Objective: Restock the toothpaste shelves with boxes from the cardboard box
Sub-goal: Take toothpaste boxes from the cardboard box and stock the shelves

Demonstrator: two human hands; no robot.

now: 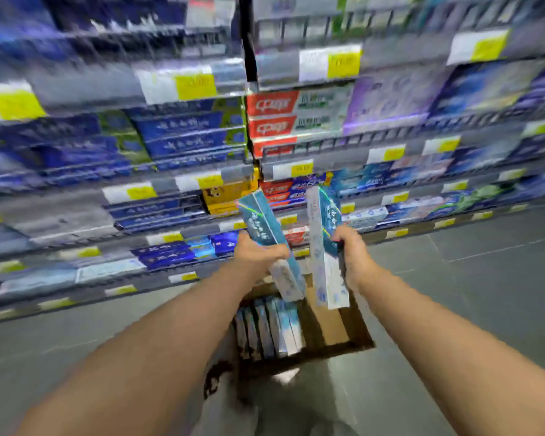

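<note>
Standing in a shop aisle, a person looks down along both bare forearms at an open cardboard box (356,322). It sits on the grey floor (469,278), close to the foot of the toothpaste shelves (328,152), whose front edges carry yellow price labels (301,169). Motion smears the view, so small print cannot be read.

The left hand (258,251) grips a long teal and white toothpaste box (266,225) round its middle, fingers curled over it. The box is tilted, with its far end raised toward the shelves. The right hand (348,250) clasps a matching carton (323,228) the same way. This one is more upright and just beside the first, without touching it. Either hand may hold two cartons pressed together; the blur hides any seam. Both are in the air above the cardboard box's far edge, in front of the lower shelves.

Inside the cardboard box, a row of the same boxes (271,325) stands on edge along its left wall. The right half shows bare cardboard.

Judging by shape, these cartons should be light, stiff along their length, and smooth enough to slip from a weak squeeze. Thin card would likely dent under a hard pinch, so a wrap round the middle, as here, looks soundest. The end flaps look like poor places to hold.
</note>
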